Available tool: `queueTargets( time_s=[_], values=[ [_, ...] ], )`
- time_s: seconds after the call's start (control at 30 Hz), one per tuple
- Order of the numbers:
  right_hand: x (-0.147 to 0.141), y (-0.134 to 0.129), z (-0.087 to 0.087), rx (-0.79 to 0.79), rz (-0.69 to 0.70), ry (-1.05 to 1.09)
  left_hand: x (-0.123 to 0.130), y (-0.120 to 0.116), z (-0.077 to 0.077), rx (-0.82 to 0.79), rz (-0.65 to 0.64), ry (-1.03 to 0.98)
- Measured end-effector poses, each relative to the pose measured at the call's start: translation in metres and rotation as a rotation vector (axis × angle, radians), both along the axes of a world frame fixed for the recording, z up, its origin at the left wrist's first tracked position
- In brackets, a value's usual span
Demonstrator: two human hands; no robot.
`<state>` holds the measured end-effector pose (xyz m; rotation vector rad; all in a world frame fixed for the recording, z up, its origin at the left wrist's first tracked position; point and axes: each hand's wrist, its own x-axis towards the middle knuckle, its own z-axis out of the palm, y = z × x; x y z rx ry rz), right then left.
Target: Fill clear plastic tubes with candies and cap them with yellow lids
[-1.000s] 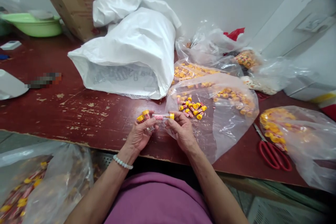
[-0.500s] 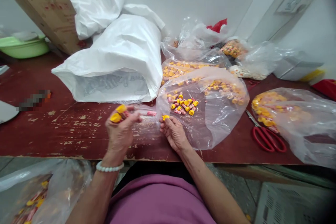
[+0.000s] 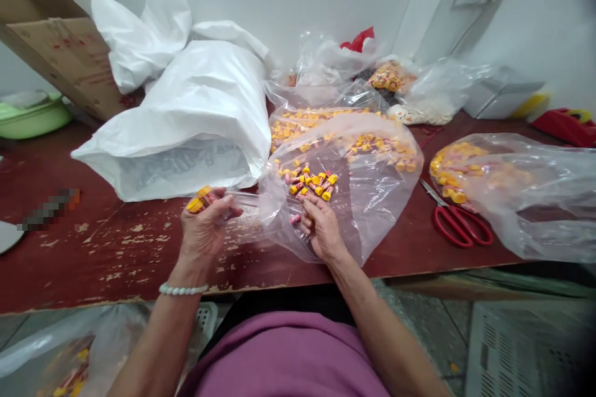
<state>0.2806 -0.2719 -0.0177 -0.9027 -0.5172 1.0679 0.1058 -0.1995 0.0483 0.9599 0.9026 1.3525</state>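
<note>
My left hand (image 3: 205,226) is closed around a couple of small red-patterned tubes with yellow caps (image 3: 199,200), whose caps stick out on the left. My right hand (image 3: 321,226) has its fingers pinched together at the near side of a clear plastic bag (image 3: 386,211); what lies between the fingertips is too small to make out. Just beyond those fingertips, a pile of similar yellow-capped tubes (image 3: 316,183) lies in the bag's mouth. One reddish tube (image 3: 295,219) shows beside the right fingers. Between the hands runs a strip of clear plastic (image 3: 249,201).
A white sack (image 3: 209,93) holding clear pieces stands behind my left hand. Red-handled scissors (image 3: 460,226) lie to the right, beside another bag of capped tubes (image 3: 521,198). At left are a cardboard box (image 3: 69,62), a green basin (image 3: 37,116) and a partly blurred tool (image 3: 49,211).
My right hand has moved from the bag's left edge to the pile of tubes, and the yellow cap at its fingertips no longer shows. My left hand keeps its tubes. The view has shifted.
</note>
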Motion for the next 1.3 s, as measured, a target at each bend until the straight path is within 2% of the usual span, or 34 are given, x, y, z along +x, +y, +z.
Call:
queueTargets(
  time_s=[0.1,0.2,0.3,0.37,0.47,0.63,0.77,0.87,0.93,1.03,1.2,1.23,1.3],
  values=[
    [0.007,0.0,-0.003,-0.059,-0.174,-0.741,-0.022,0.002,0.002,-0.022,0.085,0.009],
    [0.002,0.0,-0.007,-0.224,-0.178,-1.385,-0.038,-0.001,-0.002,-0.05,0.146,-0.016],
    [-0.005,-0.007,-0.011,-0.374,-0.128,-1.699,-0.047,-0.004,-0.011,-0.109,0.159,-0.032],
    [-0.007,-0.014,-0.012,-0.379,-0.104,-1.804,-0.051,-0.004,-0.02,-0.135,0.165,-0.046],
    [-0.006,-0.022,-0.015,-0.333,-0.07,-1.802,-0.053,-0.002,-0.034,-0.172,0.17,-0.077],
    [0.005,-0.022,-0.014,-0.272,-0.113,-1.259,-0.049,-0.002,-0.053,-0.18,0.14,0.007],
    [0.024,-0.016,-0.007,-0.306,-0.185,-1.024,-0.044,-0.006,-0.064,-0.055,0.189,0.195],
    [0.038,-0.006,-0.002,-0.349,-0.199,-0.901,-0.044,-0.008,-0.07,-0.024,0.17,0.288],
    [0.043,0.004,0.0,-0.343,-0.193,-0.922,-0.045,-0.007,-0.072,-0.027,0.161,0.32],
    [0.038,0.02,0.0,-0.329,-0.152,-1.066,-0.049,-0.006,-0.072,-0.069,0.171,0.35],
    [0.022,0.032,-0.002,-0.562,-0.058,-1.499,-0.055,-0.004,-0.069,-0.043,0.23,0.374],
    [0.022,0.03,-0.003,-0.563,-0.057,-1.503,-0.056,-0.004,-0.067,-0.031,0.248,0.375],
    [0.023,0.025,-0.003,-0.484,-0.062,-1.376,-0.056,-0.006,-0.064,-0.03,0.265,0.395]
  ],
)
